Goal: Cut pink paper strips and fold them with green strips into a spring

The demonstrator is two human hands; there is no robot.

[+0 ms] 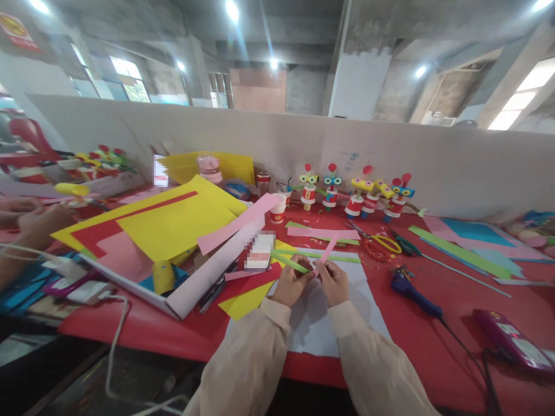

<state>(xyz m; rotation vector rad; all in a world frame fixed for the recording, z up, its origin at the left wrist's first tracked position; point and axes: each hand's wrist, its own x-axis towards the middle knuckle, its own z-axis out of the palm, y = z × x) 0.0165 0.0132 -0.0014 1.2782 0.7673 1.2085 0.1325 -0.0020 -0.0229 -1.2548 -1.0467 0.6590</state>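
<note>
Over a white sheet (321, 338), my two hands work close together. My left hand (291, 283) is closed, its fingers pinching a green paper strip (286, 259) that loops out to the upper left. Beside it, my right hand (335, 283) pinches a pink paper strip (328, 249) which sticks up and away from me. The two strips meet between the fingertips; whether they are joined there I cannot tell. Just beyond my hands lies a wider pink strip (321, 233) on the red table (455, 335). Yellow paper (238, 303) lies left of my wrists.
Several paper-cup figures (330, 193) stand along the partition. Scissors (381, 245), a blue glue gun (416, 294) and a purple device (514, 341) lie right. A box (173, 306) with coloured sheets stands left, near another person's hands (34, 222). A paper cup (278, 209) stands behind.
</note>
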